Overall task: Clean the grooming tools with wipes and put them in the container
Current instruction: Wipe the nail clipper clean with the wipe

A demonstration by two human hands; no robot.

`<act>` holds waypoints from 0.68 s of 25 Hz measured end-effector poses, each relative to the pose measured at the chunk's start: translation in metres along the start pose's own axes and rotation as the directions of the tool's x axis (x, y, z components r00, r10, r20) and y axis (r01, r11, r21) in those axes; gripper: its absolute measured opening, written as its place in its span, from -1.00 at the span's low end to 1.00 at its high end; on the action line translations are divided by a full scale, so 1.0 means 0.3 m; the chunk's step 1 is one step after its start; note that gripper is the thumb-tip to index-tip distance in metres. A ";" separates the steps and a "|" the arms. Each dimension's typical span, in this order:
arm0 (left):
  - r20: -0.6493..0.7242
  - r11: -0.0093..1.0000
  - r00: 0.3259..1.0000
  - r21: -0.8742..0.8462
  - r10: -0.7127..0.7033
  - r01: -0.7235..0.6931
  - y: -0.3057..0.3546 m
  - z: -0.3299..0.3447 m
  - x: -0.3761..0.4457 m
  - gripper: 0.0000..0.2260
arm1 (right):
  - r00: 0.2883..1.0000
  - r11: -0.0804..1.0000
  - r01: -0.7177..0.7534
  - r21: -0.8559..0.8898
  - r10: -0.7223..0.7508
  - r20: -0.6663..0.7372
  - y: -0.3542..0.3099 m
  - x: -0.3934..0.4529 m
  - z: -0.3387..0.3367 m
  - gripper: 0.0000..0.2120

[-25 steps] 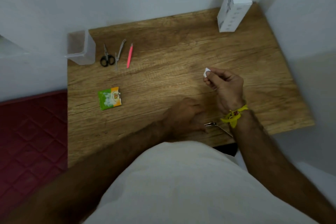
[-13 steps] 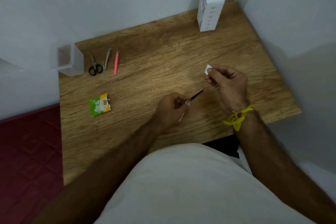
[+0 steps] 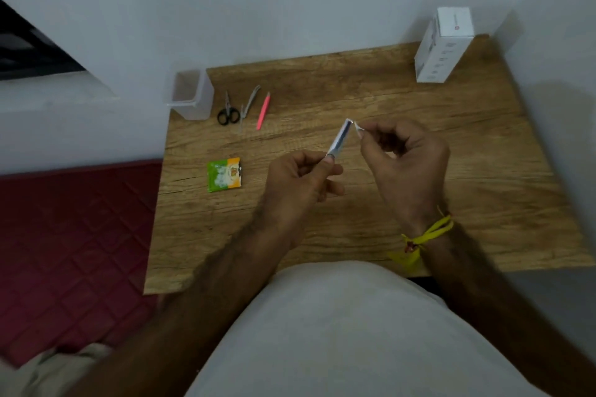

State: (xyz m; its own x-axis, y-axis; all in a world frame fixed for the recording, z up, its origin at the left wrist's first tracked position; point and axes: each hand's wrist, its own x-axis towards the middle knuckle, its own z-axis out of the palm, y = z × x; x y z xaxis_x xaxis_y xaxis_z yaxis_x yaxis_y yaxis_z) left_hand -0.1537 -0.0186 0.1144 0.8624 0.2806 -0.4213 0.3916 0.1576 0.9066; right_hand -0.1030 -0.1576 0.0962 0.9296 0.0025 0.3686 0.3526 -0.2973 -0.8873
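While your left hand [image 3: 298, 176] curls around the base of a slim silvery metal grooming tool [image 3: 339, 139], you hold it tilted up and away from you above the wood-grain counter [image 3: 371, 90], its tip pointing toward the far wall. Your right hand [image 3: 404, 158], with a yellow thread band [image 3: 425, 234] at the wrist, pinches a small white wipe [image 3: 358, 128] between curled fingertips, and that wipe sits just beside the tool's upper end; whether the two touch you cannot tell through the blur. Near the far left corner of the counter a translucent plastic container [image 3: 192, 94] stands upright, apparently hanging partly over the edge. Just beside it, to its right, three more tools lie in a row: small scissors with black handles [image 3: 228, 109], a grey metal nipper-like tool [image 3: 248, 103], and pink tweezers [image 3: 263, 110]. Closer to you on the left side lies a green and orange wipe sachet [image 3: 224, 174], flat on the wood and well apart from both hands. At the far right corner stands a white cardboard box [image 3: 443, 45], upright near the wall. To the left of the counter you see a dark red quilted mattress [image 3: 71, 251].
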 end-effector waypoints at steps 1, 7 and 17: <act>-0.024 0.999 0.999 0.036 0.025 -0.025 0.003 -0.010 -0.002 -0.94 | 0.996 0.995 0.085 -0.050 -0.085 -0.007 -0.009 0.000 0.013 -0.90; -0.048 0.981 0.990 0.146 0.134 -0.126 0.011 -0.068 -0.015 -0.89 | 0.935 0.877 0.347 -0.332 -0.352 0.045 0.005 -0.011 0.110 -0.90; 0.133 0.978 0.975 0.090 0.177 -0.190 -0.008 -0.156 0.009 -0.80 | 0.948 0.873 0.317 -0.371 -0.296 0.114 -0.009 -0.053 0.136 -0.87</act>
State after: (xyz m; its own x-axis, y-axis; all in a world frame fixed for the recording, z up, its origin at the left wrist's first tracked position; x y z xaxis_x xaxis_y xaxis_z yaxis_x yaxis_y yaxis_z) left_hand -0.1673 0.0262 0.1098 0.9531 0.1751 -0.2469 0.2480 0.0157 0.9686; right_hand -0.1143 -0.1179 0.0816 0.7895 0.1994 0.5805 0.5628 -0.6125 -0.5550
